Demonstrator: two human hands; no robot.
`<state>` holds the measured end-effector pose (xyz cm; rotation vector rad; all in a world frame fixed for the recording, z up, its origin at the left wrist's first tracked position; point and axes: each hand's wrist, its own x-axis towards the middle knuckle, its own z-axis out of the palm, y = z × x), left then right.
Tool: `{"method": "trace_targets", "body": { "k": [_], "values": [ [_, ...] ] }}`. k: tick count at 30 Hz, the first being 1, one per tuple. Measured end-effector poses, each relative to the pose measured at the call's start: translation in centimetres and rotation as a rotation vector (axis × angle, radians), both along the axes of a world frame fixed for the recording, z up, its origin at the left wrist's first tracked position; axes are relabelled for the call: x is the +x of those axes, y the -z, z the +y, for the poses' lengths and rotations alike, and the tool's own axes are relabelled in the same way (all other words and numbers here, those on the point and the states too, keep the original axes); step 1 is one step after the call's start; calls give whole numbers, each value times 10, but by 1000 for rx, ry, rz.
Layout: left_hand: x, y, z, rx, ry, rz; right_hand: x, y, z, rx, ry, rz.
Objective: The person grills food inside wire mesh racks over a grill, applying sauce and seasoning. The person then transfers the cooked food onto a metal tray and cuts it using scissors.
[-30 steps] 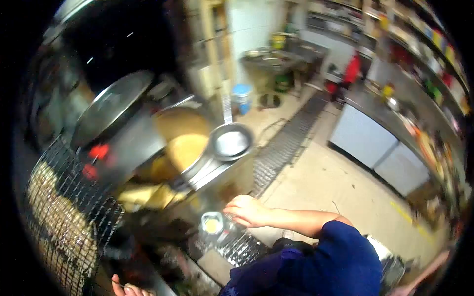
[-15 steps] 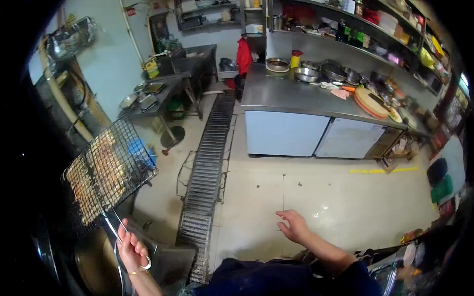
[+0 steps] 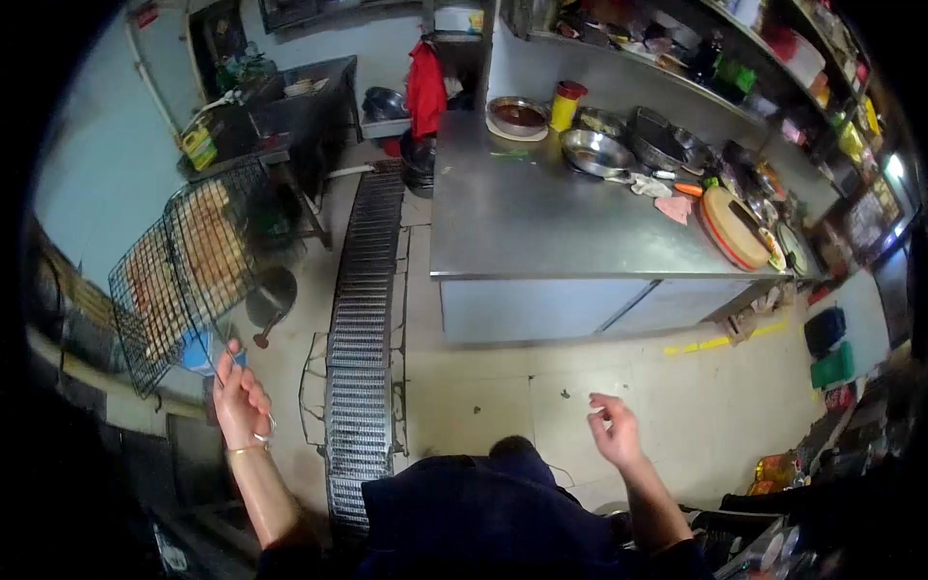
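My left hand (image 3: 242,398) is closed round the handle of a wire grill basket (image 3: 180,261), which is raised and tilted at the left. Flat, browned pieces of food (image 3: 205,240) lie clamped between its two wire grids; their exact kind is hard to make out. A thin ring end of the handle shows beside my palm. My right hand (image 3: 617,429) hangs over the tiled floor with its fingers loosely bent and apart, holding nothing and touching nothing.
Ahead stands a steel counter (image 3: 541,227) with a steel bowl (image 3: 596,153), a yellow container (image 3: 565,106) and a round chopping board (image 3: 732,228). A drain grate (image 3: 365,319) runs along the floor. At the far left is a dark worktable (image 3: 290,116).
My view has moved forward, so the counter appears nearer. My left hand carries the grill basket along, still gripped. My right hand has shifted slightly right and turned its fingers more upward.
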<state>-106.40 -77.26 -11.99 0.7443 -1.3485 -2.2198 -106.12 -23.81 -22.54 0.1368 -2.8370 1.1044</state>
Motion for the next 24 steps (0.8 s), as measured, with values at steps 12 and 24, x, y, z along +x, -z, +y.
{"method": "trace_targets", "body": {
  "k": [12,24],
  "values": [
    [-230,60,11,210,-27,143,-446,-22,28,-527,-59,98],
    [-223,68,-14,232,-242,26,-801,34,-52,-1687,340,-200]
  ]
}}
